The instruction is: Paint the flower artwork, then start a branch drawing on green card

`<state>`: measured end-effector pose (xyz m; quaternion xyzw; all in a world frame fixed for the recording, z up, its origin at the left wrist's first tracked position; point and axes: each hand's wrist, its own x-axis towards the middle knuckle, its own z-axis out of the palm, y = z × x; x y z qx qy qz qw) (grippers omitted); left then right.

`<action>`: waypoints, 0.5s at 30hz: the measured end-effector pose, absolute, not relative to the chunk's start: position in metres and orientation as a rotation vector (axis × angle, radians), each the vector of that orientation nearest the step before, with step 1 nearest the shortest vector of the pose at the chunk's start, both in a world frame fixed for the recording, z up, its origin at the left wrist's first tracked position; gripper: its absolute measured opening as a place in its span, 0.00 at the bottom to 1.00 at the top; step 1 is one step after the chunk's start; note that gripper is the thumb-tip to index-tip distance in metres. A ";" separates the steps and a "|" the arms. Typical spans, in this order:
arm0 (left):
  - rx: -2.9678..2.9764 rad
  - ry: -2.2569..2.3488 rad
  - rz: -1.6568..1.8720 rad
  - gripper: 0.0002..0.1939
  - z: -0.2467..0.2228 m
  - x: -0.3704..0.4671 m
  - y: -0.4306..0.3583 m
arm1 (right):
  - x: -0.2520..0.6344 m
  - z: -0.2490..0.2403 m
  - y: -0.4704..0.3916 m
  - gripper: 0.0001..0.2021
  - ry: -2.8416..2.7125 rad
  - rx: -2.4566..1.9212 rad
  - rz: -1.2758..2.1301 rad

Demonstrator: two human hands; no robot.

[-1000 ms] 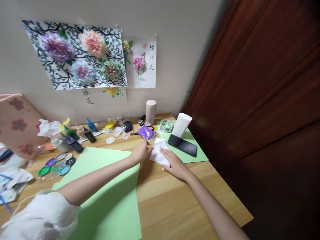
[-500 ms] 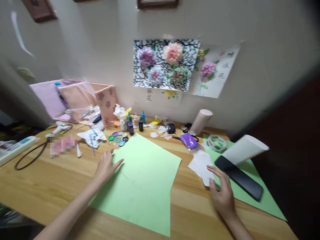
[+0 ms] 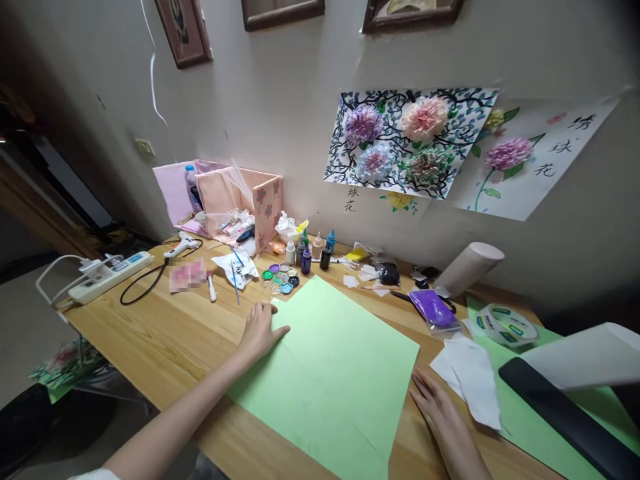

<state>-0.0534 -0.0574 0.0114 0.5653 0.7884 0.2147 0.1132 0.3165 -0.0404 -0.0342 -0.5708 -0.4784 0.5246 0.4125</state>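
Observation:
A large light green sheet (image 3: 330,373) lies on the wooden table (image 3: 165,340). My left hand (image 3: 263,331) rests at its upper left edge, thumb spread away from the fingers, which curl at the paper's border. On the other side, my right hand (image 3: 435,403) touches the sheet's right edge, its fingers extended and close together, with nothing seen in its grasp. White paper pieces (image 3: 470,380) lie to the right of that hand.
Paint bottles (image 3: 306,257) and paint lids (image 3: 281,279) stand behind the sheet. A purple packet (image 3: 433,308), tape roll (image 3: 507,325), black phone (image 3: 555,413) and white tube (image 3: 585,353) lie right. At left are a glue gun (image 3: 183,245) and power strip (image 3: 113,277).
The view has turned left. My right hand has moved from the white paper pieces to the green sheet's right edge. My left hand stays at the upper left edge.

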 end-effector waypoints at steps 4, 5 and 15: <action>1.695 2.176 0.618 0.12 0.018 -0.051 -0.063 | 0.320 -0.027 -0.040 0.31 -0.959 -1.420 1.401; 1.710 2.132 0.617 0.10 0.019 -0.050 -0.064 | 0.320 -0.024 -0.039 0.31 -0.922 -1.424 1.388; 1.833 1.864 0.610 0.10 0.024 -0.073 -0.049 | 0.309 -0.020 0.001 0.30 -1.217 -1.681 1.440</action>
